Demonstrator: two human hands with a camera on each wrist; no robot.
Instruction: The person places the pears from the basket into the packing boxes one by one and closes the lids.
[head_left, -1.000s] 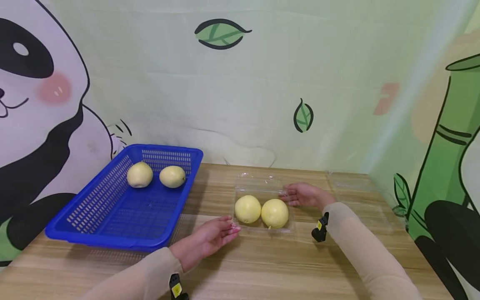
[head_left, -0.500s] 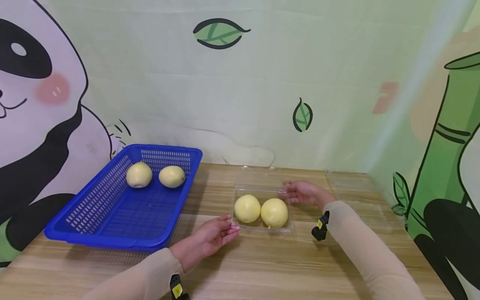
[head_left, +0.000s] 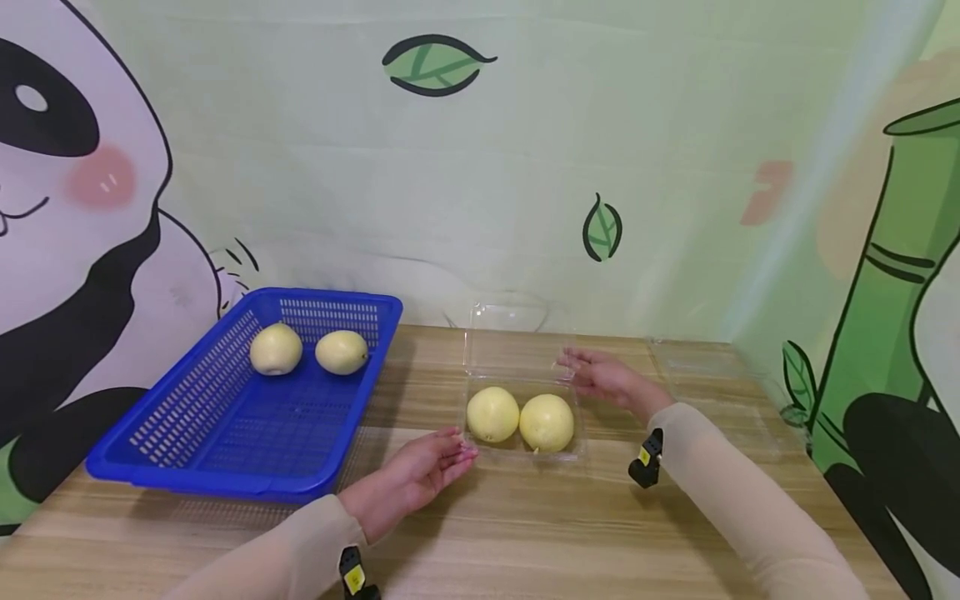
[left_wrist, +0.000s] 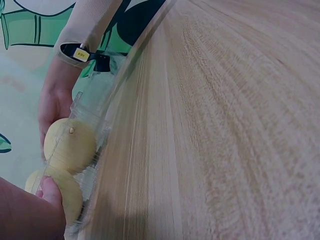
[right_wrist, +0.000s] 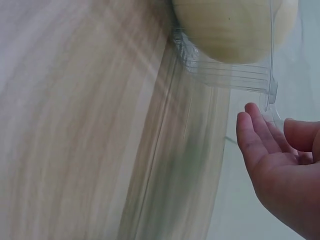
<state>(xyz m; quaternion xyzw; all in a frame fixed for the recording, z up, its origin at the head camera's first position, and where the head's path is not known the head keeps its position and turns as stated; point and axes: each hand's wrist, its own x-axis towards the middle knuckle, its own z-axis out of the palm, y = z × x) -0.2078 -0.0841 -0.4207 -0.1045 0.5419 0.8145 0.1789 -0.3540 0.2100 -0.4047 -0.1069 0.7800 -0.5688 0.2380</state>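
Note:
A clear plastic fruit box (head_left: 517,455) holds two round, pale yellow pears (head_left: 492,414), side by side. Its transparent lid (head_left: 517,337) stands raised at the back. At the front left corner my left hand (head_left: 411,475) grips the box; in the left wrist view its thumb (left_wrist: 51,190) lies over the rim, in front of a pear, with the other fingers hidden. Beside the lid's right edge is my right hand (head_left: 611,382). Its fingers (right_wrist: 252,137) are straight in the right wrist view and touch the plastic, the thumb lying close to the edge.
On the left a blue slotted basket (head_left: 217,486) holds two more pears (head_left: 342,352) near its back end. Another clear plastic container (head_left: 720,400) lies at the right back of the wooden table (head_left: 525,533). A printed panda backdrop (head_left: 337,208) rises behind the table's back edge.
The lid has swung up from lying back low to standing nearly upright. My right hand has risen slightly along with it. The left hand has stayed at the box corner.

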